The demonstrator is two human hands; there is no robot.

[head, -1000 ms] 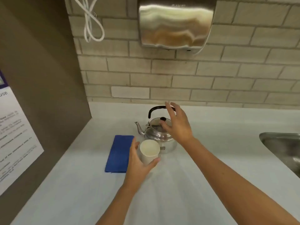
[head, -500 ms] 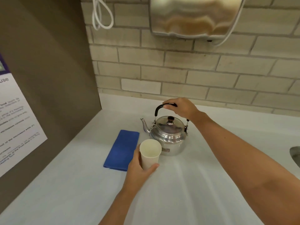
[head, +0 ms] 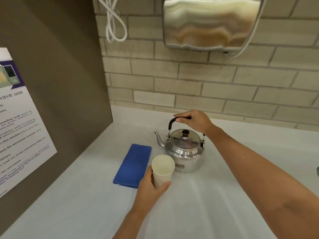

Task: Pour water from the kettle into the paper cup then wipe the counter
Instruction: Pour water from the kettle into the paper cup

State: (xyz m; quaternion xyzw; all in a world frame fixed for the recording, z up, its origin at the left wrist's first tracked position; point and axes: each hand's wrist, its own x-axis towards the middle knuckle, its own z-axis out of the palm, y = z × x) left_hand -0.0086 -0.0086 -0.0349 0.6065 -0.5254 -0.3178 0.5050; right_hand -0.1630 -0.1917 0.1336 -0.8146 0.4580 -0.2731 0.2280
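Note:
A shiny metal kettle [head: 184,151] with a black arched handle stands on the pale counter [head: 215,204], its spout pointing left. My right hand [head: 194,120] is closed around the top of the handle. Just in front of the kettle, an empty white paper cup [head: 163,167] stands upright, and my left hand [head: 149,188] holds it from the lower left. A folded blue cloth [head: 133,165] lies flat on the counter to the left of the cup and kettle.
A brown side panel [head: 60,94] with a printed notice [head: 15,128] walls off the left. Behind the kettle is a brick wall with a steel hand dryer [head: 210,23] and a looped white cord [head: 114,23]. A sink edge [head: 317,169] shows at far right.
My right hand went from hovering over the lid to closing on the kettle's handle. The left hand has stayed on the cup. The camera has shifted, so the view sits a little further right.

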